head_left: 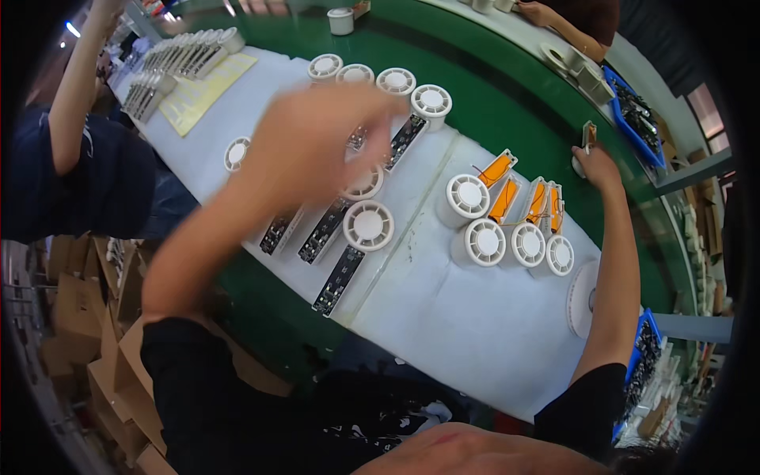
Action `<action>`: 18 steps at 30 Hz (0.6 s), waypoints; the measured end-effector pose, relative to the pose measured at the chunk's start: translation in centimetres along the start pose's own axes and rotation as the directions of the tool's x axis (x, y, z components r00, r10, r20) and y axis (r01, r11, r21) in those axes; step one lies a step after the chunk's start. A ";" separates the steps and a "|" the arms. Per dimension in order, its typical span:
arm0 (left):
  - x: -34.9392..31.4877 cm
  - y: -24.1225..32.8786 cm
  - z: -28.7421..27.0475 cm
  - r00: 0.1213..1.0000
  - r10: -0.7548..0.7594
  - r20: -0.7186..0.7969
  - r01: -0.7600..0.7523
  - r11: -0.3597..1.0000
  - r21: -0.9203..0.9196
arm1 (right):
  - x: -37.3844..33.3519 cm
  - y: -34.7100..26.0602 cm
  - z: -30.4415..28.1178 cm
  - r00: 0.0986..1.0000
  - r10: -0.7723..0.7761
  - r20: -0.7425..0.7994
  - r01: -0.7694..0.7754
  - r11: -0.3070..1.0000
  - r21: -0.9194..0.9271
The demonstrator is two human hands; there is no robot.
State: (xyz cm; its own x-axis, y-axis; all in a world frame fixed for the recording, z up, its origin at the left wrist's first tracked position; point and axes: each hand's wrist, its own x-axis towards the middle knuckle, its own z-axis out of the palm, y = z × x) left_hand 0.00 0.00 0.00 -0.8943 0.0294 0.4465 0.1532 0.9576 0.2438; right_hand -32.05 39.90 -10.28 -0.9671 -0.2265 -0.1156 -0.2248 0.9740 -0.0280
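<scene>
My left hand [321, 142], smeared by motion, passes above several white round-headed devices; its fingers are too blurred to read. Below it, one such device [369, 226] has a slotted round cap and a black circuit board [339, 281] along its stem. Out at the right, over the green surface, my right hand [599, 168] is closed around a white device [589, 134] with an orange-brown strip on its stem. Between my hands, several white devices [468, 196] stand with caps up, their stems bearing orange strips [503, 199] and thin wires.
A white padded sheet [443, 324] covers the bench over a green surface [507, 107]. Near my right forearm lies a white round reel [582, 301]. Blue bins [636, 119] of small parts line the right. Co-workers' arms [70, 119] show at left and top. Cardboard boxes [79, 317] fill the lower left.
</scene>
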 end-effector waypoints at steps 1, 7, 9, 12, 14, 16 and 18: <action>0.7 -0.1 -0.6 1.000 0.020 0.010 -0.021 0.999 0.036 | -0.3 -1.2 0.4 0.998 0.006 -0.058 -0.005 1.000 0.003; 17.1 -21.6 6.9 0.980 -0.164 0.115 0.020 0.652 0.758 | 1.2 -1.7 1.1 0.989 -0.072 -0.133 0.079 0.996 0.050; 18.8 -27.4 10.7 0.979 -0.161 0.127 0.024 0.703 0.711 | 1.0 -1.4 2.0 0.986 -0.086 -0.142 0.099 0.991 0.090; 19.2 -36.1 13.7 0.895 0.033 0.445 -0.375 0.599 0.708 | 0.7 -3.4 1.5 0.988 -0.129 -0.089 0.134 0.989 0.055; 19.6 -39.4 15.3 0.860 -0.157 0.486 -0.280 0.652 0.705 | 1.2 -4.3 1.9 0.986 -0.149 -0.071 0.150 0.989 0.011; 19.8 -44.8 9.1 0.906 -0.173 0.386 0.067 0.959 0.274 | 0.8 -4.9 0.7 0.966 -0.237 -0.100 0.239 0.971 0.008; 21.2 -43.3 13.6 0.889 -0.151 0.432 0.043 0.967 0.251 | 0.8 -3.8 1.2 0.975 -0.216 -0.051 0.214 0.976 -0.049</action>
State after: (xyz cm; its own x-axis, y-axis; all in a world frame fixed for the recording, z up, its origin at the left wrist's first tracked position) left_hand -31.36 -36.95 -12.81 -0.9999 0.0048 -0.0116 0.0044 0.9992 0.0393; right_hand -31.85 35.97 -11.46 -0.9003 -0.4315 -0.0565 -0.4320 0.9019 -0.0035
